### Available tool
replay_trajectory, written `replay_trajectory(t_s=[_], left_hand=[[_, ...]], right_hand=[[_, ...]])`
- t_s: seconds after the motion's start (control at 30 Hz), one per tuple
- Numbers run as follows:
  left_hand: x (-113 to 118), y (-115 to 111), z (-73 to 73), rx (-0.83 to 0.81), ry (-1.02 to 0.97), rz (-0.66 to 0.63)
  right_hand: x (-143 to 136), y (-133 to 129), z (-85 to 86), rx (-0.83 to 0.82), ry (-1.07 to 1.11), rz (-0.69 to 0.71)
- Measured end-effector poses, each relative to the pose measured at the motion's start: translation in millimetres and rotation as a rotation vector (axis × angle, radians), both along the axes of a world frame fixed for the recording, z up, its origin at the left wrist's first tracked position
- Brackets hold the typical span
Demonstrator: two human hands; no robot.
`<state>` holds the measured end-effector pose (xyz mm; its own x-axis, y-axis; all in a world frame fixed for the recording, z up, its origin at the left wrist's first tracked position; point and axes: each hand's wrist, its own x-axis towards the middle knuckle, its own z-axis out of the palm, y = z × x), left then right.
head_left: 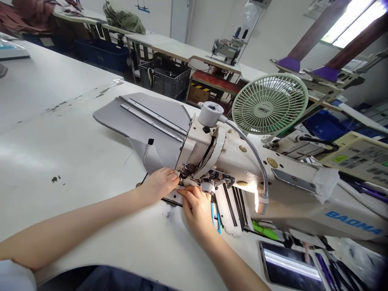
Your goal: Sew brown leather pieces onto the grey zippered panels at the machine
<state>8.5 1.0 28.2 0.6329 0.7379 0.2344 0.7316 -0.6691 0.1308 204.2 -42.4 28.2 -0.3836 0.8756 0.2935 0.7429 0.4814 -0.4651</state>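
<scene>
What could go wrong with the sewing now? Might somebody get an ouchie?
Maybe. The left hand and right hand are right under the head of the sewing machine, so a finger might get hurt if it runs. The gray fabric has a loose flap near the left hand; it could bunch up. The right hand might also bump the blue tool beside it.

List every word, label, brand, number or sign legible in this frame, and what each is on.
"BAOMA": blue letters on the white sewing machine.
Green fan: badge on its hub, too small to read.
Beige control box: panel print and green label, too blurred to read.
</scene>
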Motion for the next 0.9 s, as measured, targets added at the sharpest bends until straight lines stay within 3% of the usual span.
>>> replay_trajectory(t_s=[0.23,0.67,0.77,0.9], left_hand=[[1.3,2.3,5.0,-0.029,0.021,0.023],[-3.3,5.7,-12.2,0.055,-0.015,-0.022],[-4.9,9.5,-2.9,0.070,-0.012,-0.005],[-15.3,22.8,22.4,0.075,0.027,0.100]], right_hand=[[0.1,0.5,0.2,0.002,0.014,0.024],[1.7,1.8,-0.2,0.004,0.026,0.034],[3.0,3.2,-1.7,0.008,0.025,0.051],[5.0,4.4,-5.1,0.032,0.007,0.072]])
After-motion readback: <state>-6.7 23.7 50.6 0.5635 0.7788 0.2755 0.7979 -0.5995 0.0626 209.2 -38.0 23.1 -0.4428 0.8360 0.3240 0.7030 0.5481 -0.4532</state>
